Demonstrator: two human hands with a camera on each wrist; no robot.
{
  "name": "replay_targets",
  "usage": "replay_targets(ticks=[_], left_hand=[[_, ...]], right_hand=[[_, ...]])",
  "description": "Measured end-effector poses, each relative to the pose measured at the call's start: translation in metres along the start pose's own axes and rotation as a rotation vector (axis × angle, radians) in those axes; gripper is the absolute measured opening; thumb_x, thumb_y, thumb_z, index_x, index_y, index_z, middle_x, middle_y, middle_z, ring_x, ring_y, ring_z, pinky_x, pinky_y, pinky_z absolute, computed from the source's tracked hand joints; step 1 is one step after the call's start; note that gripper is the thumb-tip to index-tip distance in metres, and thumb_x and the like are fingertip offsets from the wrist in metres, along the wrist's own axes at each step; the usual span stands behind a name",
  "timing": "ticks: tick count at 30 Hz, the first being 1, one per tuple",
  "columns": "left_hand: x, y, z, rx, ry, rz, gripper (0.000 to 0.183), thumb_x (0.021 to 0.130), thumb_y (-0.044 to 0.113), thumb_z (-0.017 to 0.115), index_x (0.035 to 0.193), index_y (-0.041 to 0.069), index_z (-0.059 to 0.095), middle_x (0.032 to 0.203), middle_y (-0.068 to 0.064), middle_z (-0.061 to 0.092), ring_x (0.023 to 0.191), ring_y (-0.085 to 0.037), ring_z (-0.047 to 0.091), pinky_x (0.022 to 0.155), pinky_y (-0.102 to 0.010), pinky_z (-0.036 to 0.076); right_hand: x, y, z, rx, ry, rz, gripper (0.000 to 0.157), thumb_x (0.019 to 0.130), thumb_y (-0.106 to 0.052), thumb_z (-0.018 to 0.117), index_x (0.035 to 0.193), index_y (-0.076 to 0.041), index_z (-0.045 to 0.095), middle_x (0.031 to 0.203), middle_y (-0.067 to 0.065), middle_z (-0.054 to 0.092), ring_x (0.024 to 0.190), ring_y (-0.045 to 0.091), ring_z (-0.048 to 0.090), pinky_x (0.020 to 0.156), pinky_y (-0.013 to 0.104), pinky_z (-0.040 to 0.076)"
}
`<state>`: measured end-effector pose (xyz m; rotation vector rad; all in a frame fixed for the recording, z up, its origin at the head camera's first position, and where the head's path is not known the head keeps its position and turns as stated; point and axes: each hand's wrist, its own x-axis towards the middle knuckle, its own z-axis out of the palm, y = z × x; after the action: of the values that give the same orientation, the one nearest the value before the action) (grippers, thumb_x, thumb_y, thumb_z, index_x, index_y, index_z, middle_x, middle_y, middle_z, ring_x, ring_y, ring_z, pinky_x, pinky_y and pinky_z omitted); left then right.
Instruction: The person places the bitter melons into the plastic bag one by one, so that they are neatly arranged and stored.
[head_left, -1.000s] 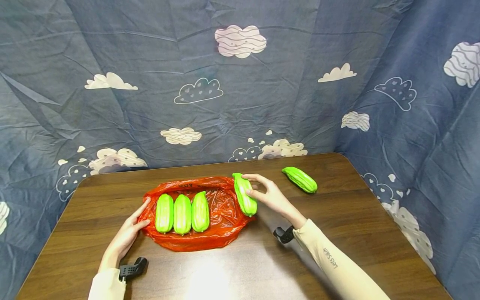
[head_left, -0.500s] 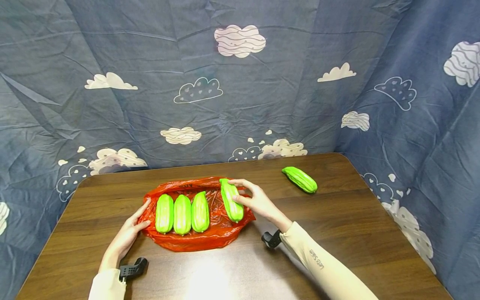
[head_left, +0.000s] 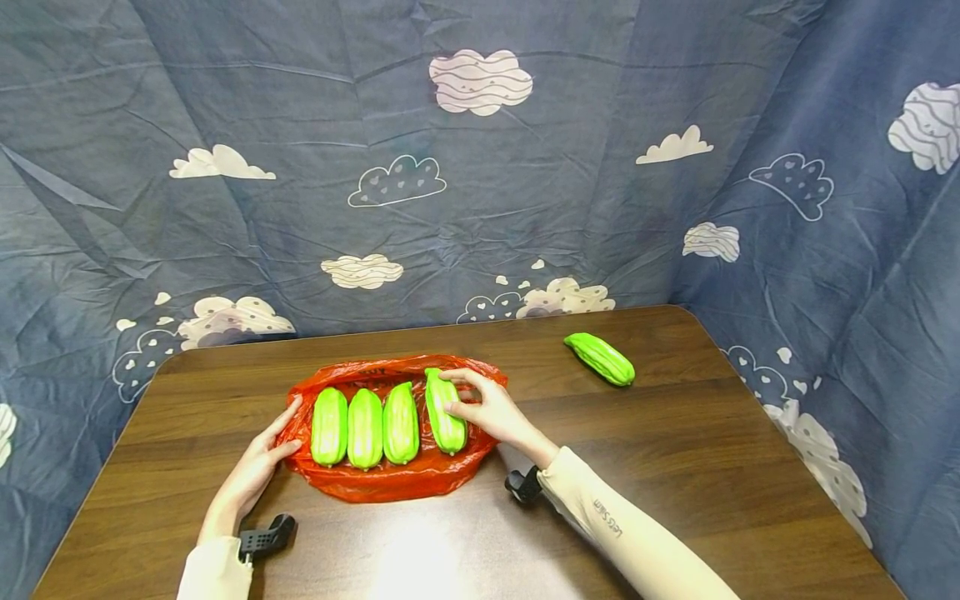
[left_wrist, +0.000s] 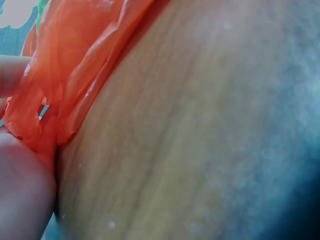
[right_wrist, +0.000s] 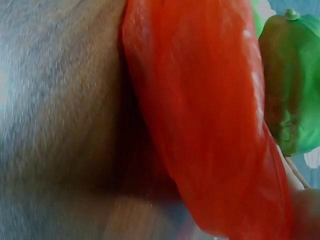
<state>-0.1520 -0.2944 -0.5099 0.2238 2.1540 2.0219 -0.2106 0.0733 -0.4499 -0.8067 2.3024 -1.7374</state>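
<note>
An unfolded red plastic bag (head_left: 390, 485) lies open on the table. Side by side in its left and middle part rest a bitter melon (head_left: 329, 427), a second bitter melon (head_left: 365, 429) and a third bitter melon (head_left: 401, 423), all light green and ribbed. My right hand (head_left: 491, 408) holds another bitter melon (head_left: 446, 417) between thumb and fingers, upright-lying and slightly tilted, over the bag's right part. In the right wrist view, the red bag (right_wrist: 200, 110) hides much of that hand. At the bag's left end, my left hand (head_left: 251, 471) grips the plastic edge (left_wrist: 75, 75).
One more bitter melon (head_left: 600, 358) lies on the brown wooden table (head_left: 675, 467) at the back right, apart from the bag. A dark blue cloth with cloud prints (head_left: 300, 208) hangs behind and beside the table.
My right hand has carried the bitter melon leftward, from the bag's right rim to inside its opening, near the row of three. The left hand has stayed in place.
</note>
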Motion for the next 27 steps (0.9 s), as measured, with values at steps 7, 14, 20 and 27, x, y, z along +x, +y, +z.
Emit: replay_targets(ticks=[7,14,20,27], left_hand=[[0.001,0.003,0.0,-0.02,-0.004,0.009,0.064,0.097,0.004,0.046,0.151,0.0,0.012,0.158,-0.013,0.0,0.141,-0.023,-0.003,0.1,-0.008,0.019],[0.001,0.004,0.001,-0.024,0.001,0.008,0.063,0.097,0.004,0.046,0.151,0.0,0.013,0.158,-0.013,0.0,0.141,-0.026,-0.004,0.1,-0.008,0.018],[0.001,0.004,0.0,-0.019,0.0,0.005,0.063,0.097,0.004,0.046,0.151,0.0,0.013,0.159,-0.01,0.001,0.141,-0.018,-0.002,0.1,-0.007,0.018],[0.001,0.004,-0.001,-0.022,-0.012,0.0,0.063,0.097,0.004,0.046,0.151,0.0,0.012,0.158,-0.015,-0.002,0.141,-0.025,-0.006,0.099,-0.007,0.018]], right_hand=[[0.004,0.007,0.012,0.013,-0.043,0.01,0.042,0.089,-0.003,0.064,0.129,0.003,0.052,0.128,0.024,0.054,0.103,0.037,0.06,0.082,0.033,0.052],[0.005,0.005,0.018,0.019,-0.071,0.071,0.049,0.086,0.0,0.064,0.133,0.002,0.05,0.131,0.022,0.051,0.107,0.036,0.058,0.083,0.031,0.051],[0.005,0.007,0.021,0.035,-0.127,0.082,0.059,0.081,0.008,0.06,0.138,0.004,0.044,0.135,0.025,0.042,0.113,0.036,0.053,0.091,0.034,0.048],[0.004,0.009,0.025,0.035,-0.119,0.087,0.059,0.083,0.006,0.063,0.138,0.005,0.042,0.134,0.03,0.039,0.115,0.04,0.051,0.093,0.036,0.047]])
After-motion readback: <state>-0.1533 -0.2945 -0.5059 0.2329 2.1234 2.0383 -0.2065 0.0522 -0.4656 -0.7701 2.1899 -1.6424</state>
